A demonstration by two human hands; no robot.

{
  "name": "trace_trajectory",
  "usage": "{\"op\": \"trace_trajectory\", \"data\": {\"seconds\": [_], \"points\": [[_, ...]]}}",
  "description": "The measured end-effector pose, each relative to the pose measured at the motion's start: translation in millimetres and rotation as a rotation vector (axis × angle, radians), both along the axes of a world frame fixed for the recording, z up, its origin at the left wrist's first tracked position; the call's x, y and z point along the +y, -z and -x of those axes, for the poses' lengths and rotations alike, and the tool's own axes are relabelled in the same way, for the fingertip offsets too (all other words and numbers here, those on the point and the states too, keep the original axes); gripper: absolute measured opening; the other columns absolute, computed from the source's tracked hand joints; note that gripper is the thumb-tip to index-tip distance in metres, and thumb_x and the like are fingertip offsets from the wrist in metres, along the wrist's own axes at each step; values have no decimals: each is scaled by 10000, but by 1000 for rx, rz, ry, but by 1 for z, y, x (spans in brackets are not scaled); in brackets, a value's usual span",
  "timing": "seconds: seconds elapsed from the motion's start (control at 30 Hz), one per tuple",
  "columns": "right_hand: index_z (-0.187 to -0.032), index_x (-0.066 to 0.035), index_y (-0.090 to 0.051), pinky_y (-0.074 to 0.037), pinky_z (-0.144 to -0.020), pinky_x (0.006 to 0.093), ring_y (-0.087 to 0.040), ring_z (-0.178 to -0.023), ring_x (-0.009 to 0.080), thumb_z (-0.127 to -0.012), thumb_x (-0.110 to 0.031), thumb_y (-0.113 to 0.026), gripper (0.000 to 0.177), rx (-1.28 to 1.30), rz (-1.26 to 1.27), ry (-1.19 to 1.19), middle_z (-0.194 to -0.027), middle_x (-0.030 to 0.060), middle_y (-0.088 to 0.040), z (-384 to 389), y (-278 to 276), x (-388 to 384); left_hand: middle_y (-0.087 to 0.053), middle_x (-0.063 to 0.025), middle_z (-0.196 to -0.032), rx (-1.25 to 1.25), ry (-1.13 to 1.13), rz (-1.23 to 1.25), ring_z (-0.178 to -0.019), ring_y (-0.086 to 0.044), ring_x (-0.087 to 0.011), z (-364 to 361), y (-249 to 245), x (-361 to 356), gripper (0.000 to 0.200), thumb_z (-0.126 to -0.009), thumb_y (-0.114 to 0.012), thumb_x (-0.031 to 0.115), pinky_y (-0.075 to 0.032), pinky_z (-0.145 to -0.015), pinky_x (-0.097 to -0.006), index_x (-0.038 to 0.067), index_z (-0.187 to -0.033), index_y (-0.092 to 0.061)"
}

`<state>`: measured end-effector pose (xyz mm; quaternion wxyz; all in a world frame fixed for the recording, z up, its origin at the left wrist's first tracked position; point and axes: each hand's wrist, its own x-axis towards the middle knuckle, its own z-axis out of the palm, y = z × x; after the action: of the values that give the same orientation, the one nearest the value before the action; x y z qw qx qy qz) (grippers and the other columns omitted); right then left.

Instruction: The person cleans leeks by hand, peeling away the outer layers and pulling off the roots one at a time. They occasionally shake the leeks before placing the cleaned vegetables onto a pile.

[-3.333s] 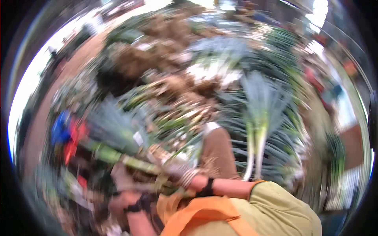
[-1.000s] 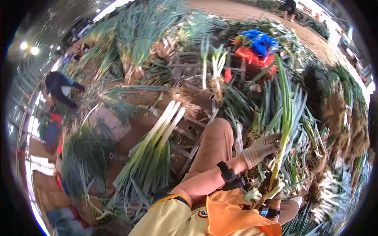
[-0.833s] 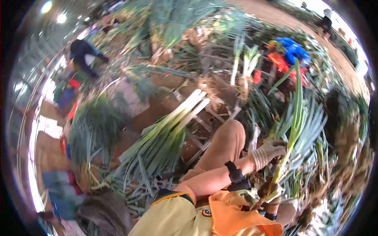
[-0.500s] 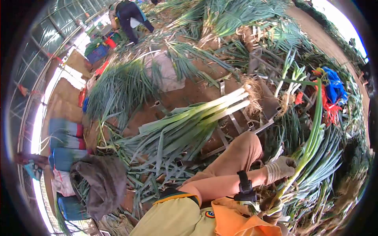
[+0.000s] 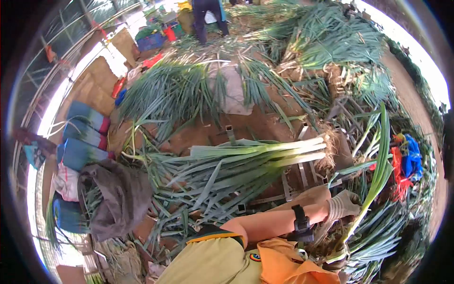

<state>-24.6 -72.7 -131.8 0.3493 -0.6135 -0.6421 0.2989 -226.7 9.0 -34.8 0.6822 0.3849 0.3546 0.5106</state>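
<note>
My left hand (image 5: pixel 344 206), in a pale knitted glove with a black strap on the wrist, is closed at the side of a green leek (image 5: pixel 371 193), its fingertips against the stalk. Below it, my right hand (image 5: pixel 331 253), in a darker, soiled glove, is wrapped round the lower end of that leek and partly hidden by orange cloth. The leek stands tilted, leaves upward. A bundle of trimmed leeks (image 5: pixel 283 154) lies across a metal frame (image 5: pixel 302 174), its white ends and roots to the right.
Loose leeks (image 5: pixel 170 94) and a larger heap (image 5: pixel 340 42) lie beyond. Blue rolls (image 5: pixel 85 151) and a dark cloth (image 5: pixel 116 199) are at the left. Blue and red plastic (image 5: pixel 410 158) lies at the right. Another person (image 5: pixel 208 19) stands at the back.
The view has turned, so the surroundings sit lower and further right. The held leek is more upright, and a leaf now sticks out left of it. Both hands remain at the leek.
</note>
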Motion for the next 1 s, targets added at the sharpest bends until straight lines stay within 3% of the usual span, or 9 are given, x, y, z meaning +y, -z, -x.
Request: {"op": "trace_trajectory", "data": {"seconds": [0.1,0.33,0.37,0.4,0.47,0.5,0.67,0.73,1.0], "points": [[-804,-47,-515,-420,-532,310,-512,-609,245,-700,-166,-596,177,11,-3,-21,-674,79,-518,8,-3,6,-577,-48,-577,-167,-65,67,-454,-528,-110,9,2,-7,80,-668,-594,48,-427,-412,-239,3,-727,-621],[-827,-45,-519,-426,-545,307,-519,-629,243,-702,-166,-600,192,32,-9,-46,-690,82,-524,23,-7,11,-558,-33,-574,99,-195,35,-510,-499,-132,21,-10,-15,160,-688,-560,149,-408,-488,-261,1,-717,-612],[-831,-44,-519,-427,-547,307,-520,-631,243,-702,-166,-601,195,35,-15,-48,-693,82,-525,24,-8,10,-579,-40,-711,-142,0,13,-591,-514,-95,38,-9,-23,193,-764,-566,189,-433,-512,-263,33,-878,-575],[-834,-44,-520,-428,-549,307,-521,-634,243,-702,-166,-601,197,38,-15,-50,-695,83,-526,25,-9,10,-579,-40,-711,-140,-6,2,-591,-514,-95,38,-15,-26,193,-764,-566,189,-433,-512,-263,33,-878,-575],[-841,-43,-521,-430,-553,306,-523,-640,242,-703,-165,-602,202,41,-20,-59,-700,83,-528,27,-10,9,-595,-55,-772,-1,-22,-90,-607,-528,-116,33,-25,-30,296,-770,-581,229,-446,-541,-272,18,-975,-541],[-844,-43,-521,-431,-554,305,-524,-642,242,-703,-165,-603,204,43,-24,-59,-702,84,-529,27,-10,9,-608,-82,-750,233,-151,-202,-620,-544,-132,25,-20,-26,286,-763,-590,219,-453,-556,-279,10,-957,-566],[-861,-41,-524,-436,-564,303,-529,-656,241,-704,-165,-606,216,56,-46,-54,-713,86,-534,24,-15,2,-609,-149,-715,601,-214,-347,-626,-578,-207,27,-5,-20,223,-686,-586,106,-458,-595,-314,30,-894,-617],[-868,-40,-525,-438,-568,302,-531,-662,240,-705,-165,-607,221,61,-51,-42,-718,87,-535,19,-16,-5,-607,-157,-728,630,-293,-517,-634,-584,-233,15,11,-15,230,-668,-559,68,-459,-600,-333,32,-888,-614],[-895,-38,-529,-446,-583,299,-540,-684,238,-707,-165,-611,242,102,-43,99,-736,90,-543,-18,-12,-32,-565,-131,-647,485,-25,-657,-573,-557,-243,-58,7,-34,70,-728,-553,102,-435,-528,-326,36,-745,-568]]}}
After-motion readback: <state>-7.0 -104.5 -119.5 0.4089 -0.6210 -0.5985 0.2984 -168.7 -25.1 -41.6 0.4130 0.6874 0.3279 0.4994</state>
